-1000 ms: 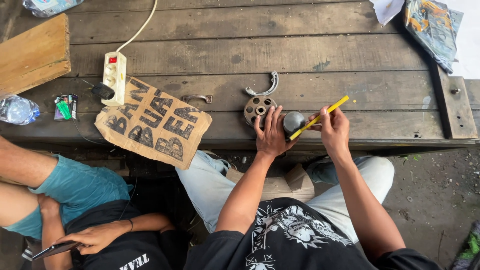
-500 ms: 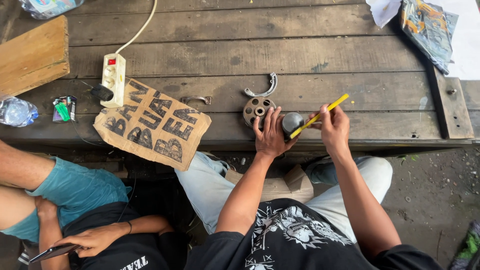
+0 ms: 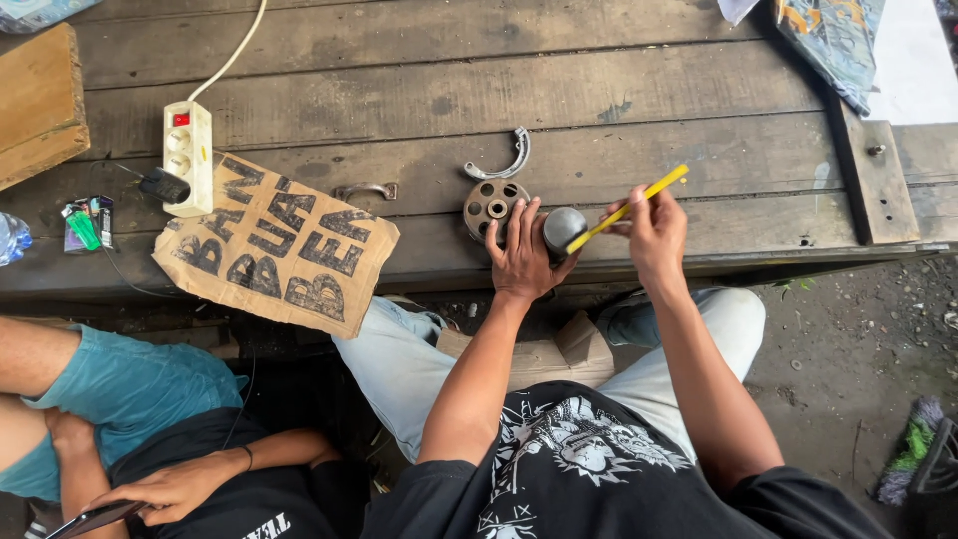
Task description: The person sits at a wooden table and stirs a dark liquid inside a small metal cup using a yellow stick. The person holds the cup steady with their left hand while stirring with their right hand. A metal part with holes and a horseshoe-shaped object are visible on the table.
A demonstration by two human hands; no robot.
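My left hand (image 3: 523, 255) grips a round grey metal part (image 3: 562, 228) that rests on the wooden bench (image 3: 599, 90) near its front edge. My right hand (image 3: 651, 232) holds a thin yellow tool (image 3: 627, 209), slanted, with its lower tip against the grey part. A rusty round disc with holes (image 3: 494, 205) lies just left of my left hand, touching my fingertips. A curved metal shoe (image 3: 506, 162) lies behind the disc.
A torn cardboard sign (image 3: 276, 243) hangs over the bench's front edge at left. Behind it lie a white power strip (image 3: 187, 155), a small metal handle (image 3: 364, 189) and a wooden block (image 3: 38, 105). Another person (image 3: 150, 439) sits at my left, with a phone.
Both hands stay on the grey part and the yellow tool; the tool has barely shifted. The view has only drifted slightly.
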